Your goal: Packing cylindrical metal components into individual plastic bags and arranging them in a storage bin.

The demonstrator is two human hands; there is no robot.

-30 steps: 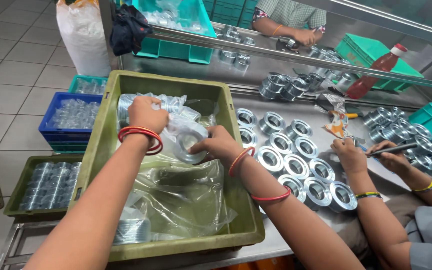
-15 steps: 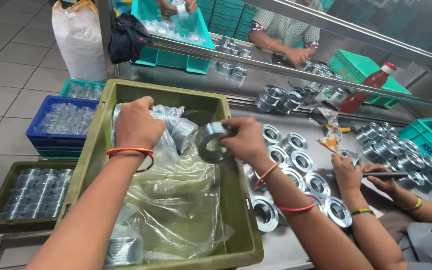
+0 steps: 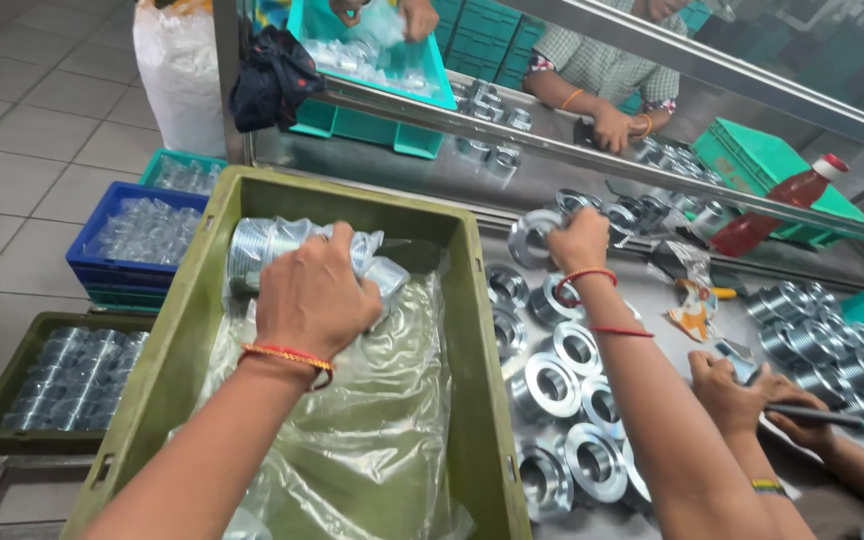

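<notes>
Silvery and threaded, a metal ring fitting [image 3: 535, 236] sits clamped in the right hand [image 3: 580, 240], held above the desk [image 3: 672, 345], its round bore facing sideways left. Below those fingers lie rows of like fittings [image 3: 552, 385]. The left hand [image 3: 314, 290] has its fingers closed on clear plastic bags [image 3: 282, 250] inside the olive crate [image 3: 472, 330].
</notes>
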